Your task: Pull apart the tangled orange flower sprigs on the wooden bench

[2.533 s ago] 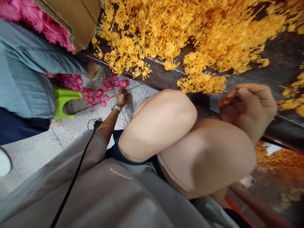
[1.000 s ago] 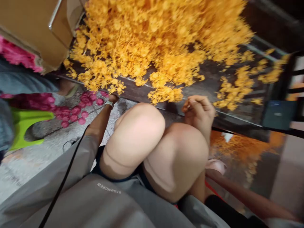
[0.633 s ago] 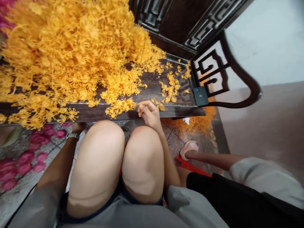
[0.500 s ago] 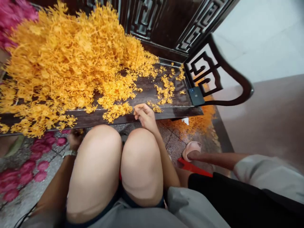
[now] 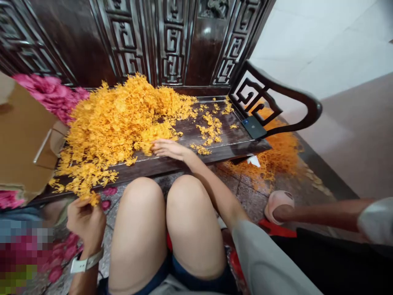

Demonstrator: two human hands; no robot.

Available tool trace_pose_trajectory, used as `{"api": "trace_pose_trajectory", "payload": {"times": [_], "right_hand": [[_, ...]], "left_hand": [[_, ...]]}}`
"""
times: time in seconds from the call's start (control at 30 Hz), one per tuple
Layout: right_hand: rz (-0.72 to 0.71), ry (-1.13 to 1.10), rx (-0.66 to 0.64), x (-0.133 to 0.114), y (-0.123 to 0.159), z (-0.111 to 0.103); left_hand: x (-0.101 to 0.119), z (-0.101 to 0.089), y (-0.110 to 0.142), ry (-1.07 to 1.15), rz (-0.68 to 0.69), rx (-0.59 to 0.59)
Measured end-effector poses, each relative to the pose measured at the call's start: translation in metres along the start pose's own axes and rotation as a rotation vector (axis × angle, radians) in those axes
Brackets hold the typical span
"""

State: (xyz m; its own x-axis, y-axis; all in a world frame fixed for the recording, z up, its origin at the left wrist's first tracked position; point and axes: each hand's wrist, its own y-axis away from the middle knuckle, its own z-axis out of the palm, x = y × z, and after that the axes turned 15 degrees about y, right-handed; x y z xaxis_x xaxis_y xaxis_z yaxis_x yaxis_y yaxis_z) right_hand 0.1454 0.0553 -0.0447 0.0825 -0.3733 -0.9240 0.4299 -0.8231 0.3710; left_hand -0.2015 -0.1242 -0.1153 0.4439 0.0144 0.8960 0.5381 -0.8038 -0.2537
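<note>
A big heap of spidery yellow artificial flower pieces [image 5: 110,119] lies on a dark wooden bench [image 5: 184,123]. My left hand [image 5: 87,223], with a pale watch [image 5: 86,262] on its wrist, is beside the bench's front edge at the left. Its fingers pinch a yellow flower piece [image 5: 93,199], close under the pieces that hang over the edge. My right hand [image 5: 168,149] reaches over the front of the bench, fingers stretched out, its tips against the near side of a small yellow cluster [image 5: 153,135]. I see nothing held in it.
A phone [image 5: 254,127] leans by the bench's carved armrest [image 5: 294,98]. Pink flower pieces [image 5: 52,92] lie behind the heap and on the floor. A brown box [image 5: 24,135] stands at left. Orange strands [image 5: 276,151] spread under the armrest. Another person's foot [image 5: 281,209] is at right.
My left hand has risen from beside my knee to the bench edge and now pinches a yellow piece. My right hand has shifted left and its fingers have straightened. The view has tilted up.
</note>
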Motion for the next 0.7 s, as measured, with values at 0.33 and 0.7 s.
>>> {"api": "trace_pose_trajectory", "payload": {"times": [0.33, 0.7], "right_hand": [[-0.098, 0.299, 0.853, -0.027, 0.023, -0.063], [-0.046, 0.647, -0.143, -0.047, -0.034, -0.030]], "left_hand": [[0.151, 0.195, -0.108, 0.183, 0.519, -0.820], [0.223, 0.308, -0.169, 0.223, 0.293, -0.928]]}}
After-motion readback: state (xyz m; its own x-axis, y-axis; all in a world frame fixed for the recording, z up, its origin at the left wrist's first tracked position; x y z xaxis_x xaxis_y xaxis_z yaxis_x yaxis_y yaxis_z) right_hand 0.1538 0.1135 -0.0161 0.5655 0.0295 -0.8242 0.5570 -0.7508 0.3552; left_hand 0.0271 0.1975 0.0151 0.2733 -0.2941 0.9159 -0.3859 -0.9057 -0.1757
